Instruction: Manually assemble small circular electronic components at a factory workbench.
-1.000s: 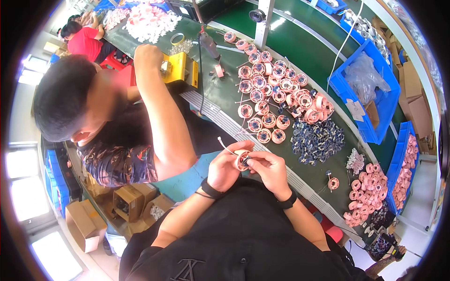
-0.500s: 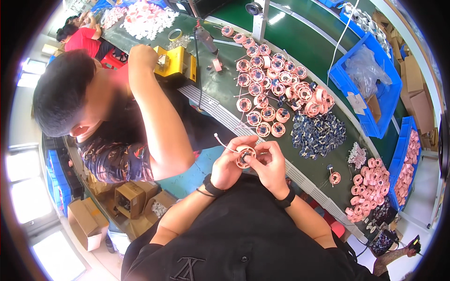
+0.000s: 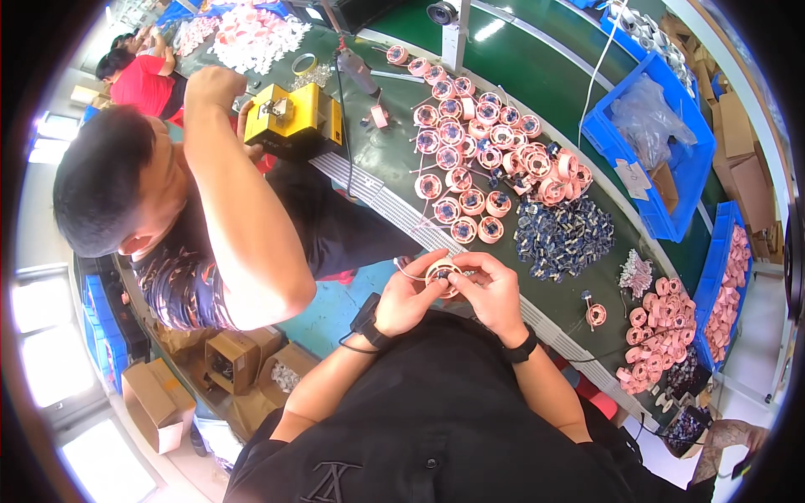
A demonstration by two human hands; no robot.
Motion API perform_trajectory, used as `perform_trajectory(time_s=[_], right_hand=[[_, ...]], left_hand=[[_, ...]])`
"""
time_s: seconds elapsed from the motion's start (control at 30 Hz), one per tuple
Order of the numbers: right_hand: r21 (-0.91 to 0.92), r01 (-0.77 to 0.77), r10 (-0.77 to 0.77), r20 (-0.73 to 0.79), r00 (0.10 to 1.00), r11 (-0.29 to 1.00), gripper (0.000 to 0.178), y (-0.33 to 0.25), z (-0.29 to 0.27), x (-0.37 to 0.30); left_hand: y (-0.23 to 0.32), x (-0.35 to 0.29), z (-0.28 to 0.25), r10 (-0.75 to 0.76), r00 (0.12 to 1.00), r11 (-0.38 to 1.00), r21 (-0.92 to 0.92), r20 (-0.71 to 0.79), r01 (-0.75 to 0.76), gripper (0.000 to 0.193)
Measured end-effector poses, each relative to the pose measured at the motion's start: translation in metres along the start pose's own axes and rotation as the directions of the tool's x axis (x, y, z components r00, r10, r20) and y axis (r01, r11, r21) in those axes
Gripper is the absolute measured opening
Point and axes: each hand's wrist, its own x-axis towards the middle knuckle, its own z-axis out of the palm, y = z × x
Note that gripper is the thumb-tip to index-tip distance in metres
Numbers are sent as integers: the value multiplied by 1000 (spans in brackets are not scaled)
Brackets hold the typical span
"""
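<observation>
Between my two hands, just off the bench's near edge, is a round pink plastic housing (image 3: 442, 268) with a dark part inside it. My left hand (image 3: 406, 300) grips its left side, where a short white wire sticks out. My right hand (image 3: 493, 295) holds the other side, and both thumbs press on the dark centre. Beyond my hands, many similar pink housings (image 3: 450, 132) with dark parts sit on the green bench (image 3: 537, 302). To their right is a heap of small dark blue components (image 3: 562, 239). A single housing (image 3: 595, 314) with a part attached lies nearer my right arm.
At my left a co-worker (image 3: 243, 226) sits by a yellow machine (image 3: 293, 121), one arm raised. A pile of pink housings (image 3: 662, 327) and a bundle of white wires (image 3: 636, 275) lie at right. Blue bins (image 3: 688, 159) stand beyond the bench; cardboard boxes (image 3: 155, 398) are at lower left.
The housing has turned to face up more, and both thumbs now meet on its centre. The co-worker's raised arm has shifted left, uncovering more of the yellow machine.
</observation>
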Motion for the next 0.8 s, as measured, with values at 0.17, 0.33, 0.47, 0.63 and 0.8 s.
perform_trajectory(time_s=[0.17,0.33,0.47,0.63,0.8], right_hand=[[-174,84,-91,-34,995,981,17,3,1,3],[-244,50,-57,-19,998,968,20,5,0,4],[-201,-32,31,-6,999,979,23,9,-3,2],[-262,-57,64,15,998,963,23,9,-15,3],[-220,-99,98,-14,995,971,23,23,-37,3]], left_hand=[[-5,1,-1,13,1000,1000,24,-27,-12,47],[-12,4,-2,8,998,998,58,-69,-4,45],[-16,5,-1,5,995,993,116,-102,7,44],[-24,8,1,-24,994,975,219,-109,47,43],[-33,17,2,-55,995,956,283,-88,78,51]])
